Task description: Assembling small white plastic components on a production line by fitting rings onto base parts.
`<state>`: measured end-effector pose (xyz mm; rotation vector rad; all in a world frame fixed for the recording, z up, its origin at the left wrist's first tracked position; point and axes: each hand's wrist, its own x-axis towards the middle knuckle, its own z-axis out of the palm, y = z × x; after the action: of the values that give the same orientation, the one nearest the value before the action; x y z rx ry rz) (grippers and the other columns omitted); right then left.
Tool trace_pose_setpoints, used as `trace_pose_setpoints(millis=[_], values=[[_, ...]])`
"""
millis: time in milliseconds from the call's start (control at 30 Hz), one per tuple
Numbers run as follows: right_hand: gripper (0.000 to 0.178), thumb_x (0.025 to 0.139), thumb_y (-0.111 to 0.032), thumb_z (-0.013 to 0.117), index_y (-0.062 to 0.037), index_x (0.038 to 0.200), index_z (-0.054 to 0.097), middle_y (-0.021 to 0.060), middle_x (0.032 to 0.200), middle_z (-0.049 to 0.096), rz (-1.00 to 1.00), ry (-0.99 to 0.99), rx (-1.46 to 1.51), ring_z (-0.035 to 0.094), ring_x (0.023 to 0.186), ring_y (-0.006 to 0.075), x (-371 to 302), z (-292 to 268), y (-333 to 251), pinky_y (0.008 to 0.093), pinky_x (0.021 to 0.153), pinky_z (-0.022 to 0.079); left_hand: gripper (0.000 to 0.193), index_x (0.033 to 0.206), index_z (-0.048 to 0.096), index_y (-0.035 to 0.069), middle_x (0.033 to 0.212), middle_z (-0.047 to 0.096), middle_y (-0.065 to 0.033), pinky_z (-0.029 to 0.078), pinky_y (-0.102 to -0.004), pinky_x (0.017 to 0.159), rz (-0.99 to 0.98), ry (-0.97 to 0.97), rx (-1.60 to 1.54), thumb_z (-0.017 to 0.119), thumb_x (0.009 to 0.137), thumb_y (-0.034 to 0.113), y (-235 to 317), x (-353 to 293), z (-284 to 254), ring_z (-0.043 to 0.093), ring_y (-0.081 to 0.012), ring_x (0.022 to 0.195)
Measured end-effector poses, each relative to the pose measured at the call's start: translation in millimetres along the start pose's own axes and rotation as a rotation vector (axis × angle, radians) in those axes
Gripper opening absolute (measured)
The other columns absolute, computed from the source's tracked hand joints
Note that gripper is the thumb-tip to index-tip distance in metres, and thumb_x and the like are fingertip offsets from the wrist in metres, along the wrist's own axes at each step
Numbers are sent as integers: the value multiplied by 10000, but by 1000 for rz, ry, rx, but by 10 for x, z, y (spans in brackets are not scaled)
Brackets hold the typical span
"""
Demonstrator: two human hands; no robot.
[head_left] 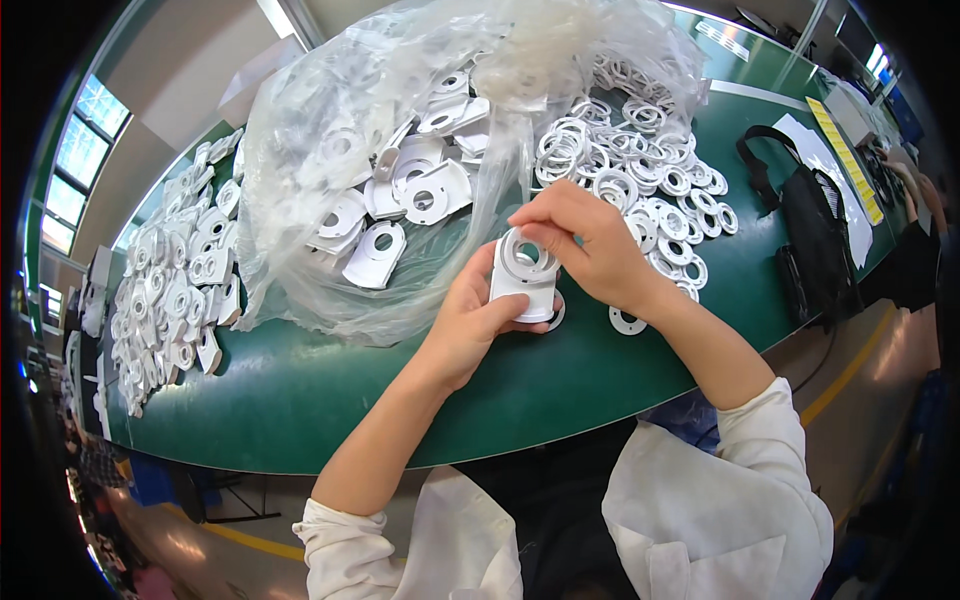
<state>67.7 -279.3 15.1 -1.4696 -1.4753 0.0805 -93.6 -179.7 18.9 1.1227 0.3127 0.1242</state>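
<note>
My left hand (462, 325) grips a white plastic plate (516, 305) with a round opening, its thumb across the lower part. A white ring (511, 262) lies over that opening. My right hand (605, 250) is closed in a pinch on the ring's upper edge, its fingertips bent over the rim. Below the held plate, a loose white ring (558, 312) shows partly on the green table, half hidden behind my left fingers. Another single ring (627, 322) lies under my right wrist.
A large clear plastic bag (400, 310) holds many white plates behind my hands. Piled rings (675, 180) spread to its right, and assembled-looking white pieces (165, 290) heap at the left. A black bag (815, 235) rests at the right of the green table (330, 410).
</note>
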Motion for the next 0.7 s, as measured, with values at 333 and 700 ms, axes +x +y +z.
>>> trace_pose_setpoints(millis=[333,700], values=[[113,836,-34,662,-16,947,673,77,836,590,-27,24,-80,597,714,204,-32,42,-35,298,605,471,464,1353,332,7,1104,613,-134,563,-306,740,-22,-72,-42,502,925,64,-8,14,-31,661,-223,968],[134,861,-93,674,-21,969,705,30,801,610,119,94,37,579,684,117,-37,28,-115,251,624,456,402,1325,391,21,1058,634,-86,515,-230,574,75,20,229,520,956,116,13,-9,-22,689,-153,822]])
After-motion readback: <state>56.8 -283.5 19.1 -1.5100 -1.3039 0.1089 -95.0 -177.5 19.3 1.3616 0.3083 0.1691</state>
